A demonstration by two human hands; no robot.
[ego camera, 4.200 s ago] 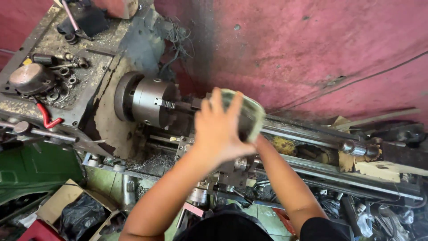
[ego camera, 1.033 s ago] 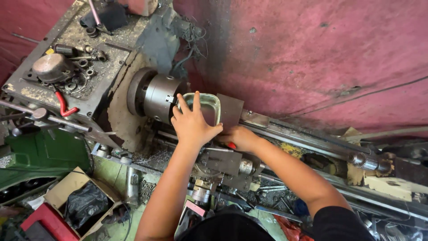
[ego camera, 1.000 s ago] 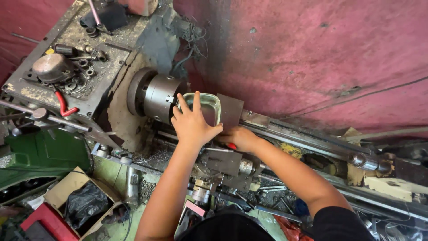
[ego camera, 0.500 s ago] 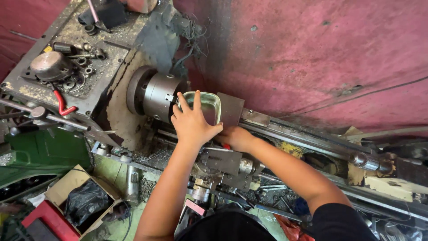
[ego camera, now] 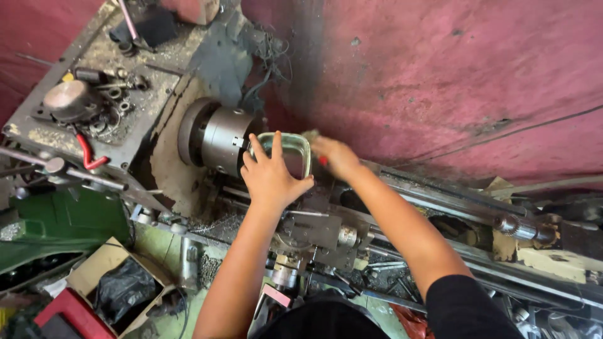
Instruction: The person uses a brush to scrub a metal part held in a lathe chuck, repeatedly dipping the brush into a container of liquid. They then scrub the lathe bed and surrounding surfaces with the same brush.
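My left hand (ego camera: 271, 177) rests with fingers spread on a rectangular metal tin (ego camera: 303, 142), holding it against the lathe just right of the steel chuck (ego camera: 220, 141). My right hand (ego camera: 338, 157) is at the tin's right edge, closed around a small red-handled tool (ego camera: 322, 161). The tool's pale tip pokes out above the fingers and is blurred. The carriage (ego camera: 314, 229) lies under both forearms.
The headstock top (ego camera: 69, 135) carries a round metal cap, rings and a red lever (ego camera: 88, 157). A cardboard box with a black bag (ego camera: 113, 289) sits on the floor at lower left. The lathe bed (ego camera: 440, 188) and tailstock (ego camera: 521, 227) run right along the red wall.
My right hand has lifted from the carriage to the tin's right edge, covering the spot where a grey plate showed. My left hand and the tin have stayed put.
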